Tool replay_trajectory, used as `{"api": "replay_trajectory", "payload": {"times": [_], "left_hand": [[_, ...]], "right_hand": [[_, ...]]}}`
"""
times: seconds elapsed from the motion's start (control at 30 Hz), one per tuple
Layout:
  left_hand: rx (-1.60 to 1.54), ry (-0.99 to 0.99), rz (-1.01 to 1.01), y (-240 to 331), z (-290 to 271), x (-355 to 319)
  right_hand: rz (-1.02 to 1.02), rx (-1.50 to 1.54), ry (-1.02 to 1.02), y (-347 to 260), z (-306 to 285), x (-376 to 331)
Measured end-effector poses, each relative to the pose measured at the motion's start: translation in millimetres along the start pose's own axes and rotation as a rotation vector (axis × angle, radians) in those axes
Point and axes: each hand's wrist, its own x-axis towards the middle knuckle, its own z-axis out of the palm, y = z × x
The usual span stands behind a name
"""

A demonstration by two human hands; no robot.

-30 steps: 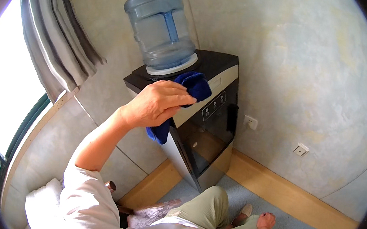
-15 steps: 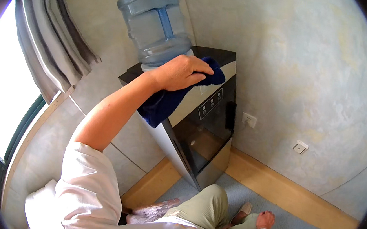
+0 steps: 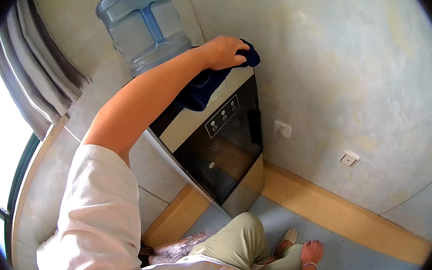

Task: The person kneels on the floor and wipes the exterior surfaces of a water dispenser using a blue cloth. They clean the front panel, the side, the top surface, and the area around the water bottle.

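My left hand (image 3: 223,53) reaches across to the water dispenser (image 3: 219,156) and presses a dark navy cloth (image 3: 199,94) onto its top. The fingers curl over the bunched end of the cloth at the far right corner, while the rest hangs over the light front panel. A blue-tinted water bottle (image 3: 145,29) stands upside down on the dispenser, just left of my hand, its lower part behind my forearm. Down at the lower right, my right hand (image 3: 312,252) rests by my knee with fingers loosely apart, holding nothing.
Textured walls (image 3: 337,68) meet in the corner behind the dispenser. A wall socket (image 3: 282,129) and a white wall plate (image 3: 350,158) sit to its right. Striped curtain (image 3: 36,60) and a bright window (image 3: 3,130) are at left. Blue-grey carpet (image 3: 349,267) covers the floor.
My left hand has slid with the cloth toward the dispenser's far right corner, baring more of the left front panel. The view has shifted, and my right hand stays by my knee.
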Motion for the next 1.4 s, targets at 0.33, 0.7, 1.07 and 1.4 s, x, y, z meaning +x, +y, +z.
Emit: {"api": "replay_trajectory", "payload": {"times": [0.33, 0.7, 1.07, 1.4], "left_hand": [[0.282, -0.329, -0.065, 23, 3, 51], [0.872, -0.411, 0.157, 71, 69, 27], [0.821, -0.454, 0.120, 98, 62, 0], [0.909, -0.145, -0.018, 66, 89, 27]], "right_hand": [[0.019, 0.035, 0.015, 4, 0, 2], [0.018, 0.042, -0.061, 7, -1, 8], [-0.001, -0.017, -0.062, -3, -2, 9], [-0.003, 0.005, -0.039, -1, -7, 6]]}}
